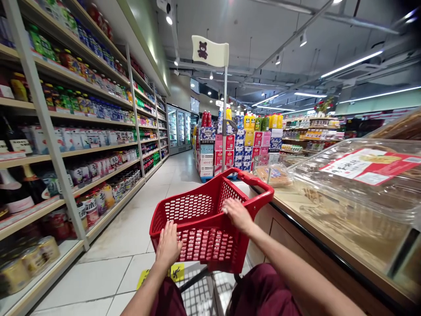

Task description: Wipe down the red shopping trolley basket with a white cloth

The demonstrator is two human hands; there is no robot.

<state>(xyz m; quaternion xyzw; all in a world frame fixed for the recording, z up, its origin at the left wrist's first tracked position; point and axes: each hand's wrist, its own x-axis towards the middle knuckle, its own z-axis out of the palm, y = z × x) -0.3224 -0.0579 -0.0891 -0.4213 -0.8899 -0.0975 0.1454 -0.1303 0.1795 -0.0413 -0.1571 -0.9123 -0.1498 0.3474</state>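
A red plastic shopping cart [205, 243] with perforated walls stands on the floor in front of my knees, its handle [255, 181] to the right. My left hand [169, 243] lies against the near wall toward the left end, fingers stretched up to the rim and thumb apart. Over the near rim, closer to the handle, my right hand [237, 214] is closed, its fingers bent in over the edge. A cream flag [210, 52] with a brown bear rises on a pole beyond the cart. No goods show in the visible part of the basket.
Tall drink shelves [108, 116] line the left side. Stacked boxes [224, 157] topped with bottles stand ahead. A counter [279, 210] at the right bears clear plastic food boxes [315, 175], close to the handle. Pale tiled floor [144, 206] runs between shelves and cart.
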